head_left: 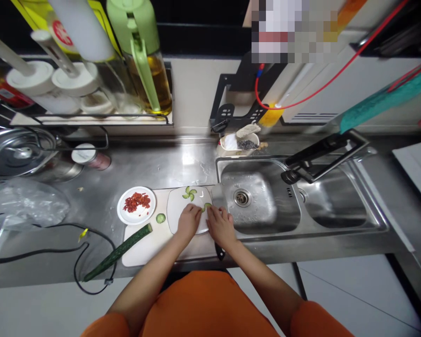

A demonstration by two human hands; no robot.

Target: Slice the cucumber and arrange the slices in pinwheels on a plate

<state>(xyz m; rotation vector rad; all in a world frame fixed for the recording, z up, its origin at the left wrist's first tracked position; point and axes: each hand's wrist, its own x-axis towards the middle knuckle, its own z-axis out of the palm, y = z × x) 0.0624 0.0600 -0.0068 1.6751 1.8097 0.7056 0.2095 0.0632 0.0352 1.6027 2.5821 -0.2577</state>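
Two hands, two plates, one cucumber.

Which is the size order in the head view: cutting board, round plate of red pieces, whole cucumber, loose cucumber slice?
1. cutting board
2-3. round plate and cucumber: unsure, the cucumber is longer, the plate wider
4. loose cucumber slice

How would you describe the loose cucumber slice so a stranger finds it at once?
Left of the steel sink lies a pale cutting board. On it, between the small round plate of red pieces and the larger white plate, sits one cucumber slice. It alone lies on the bare board; the other slices are on the larger plate.
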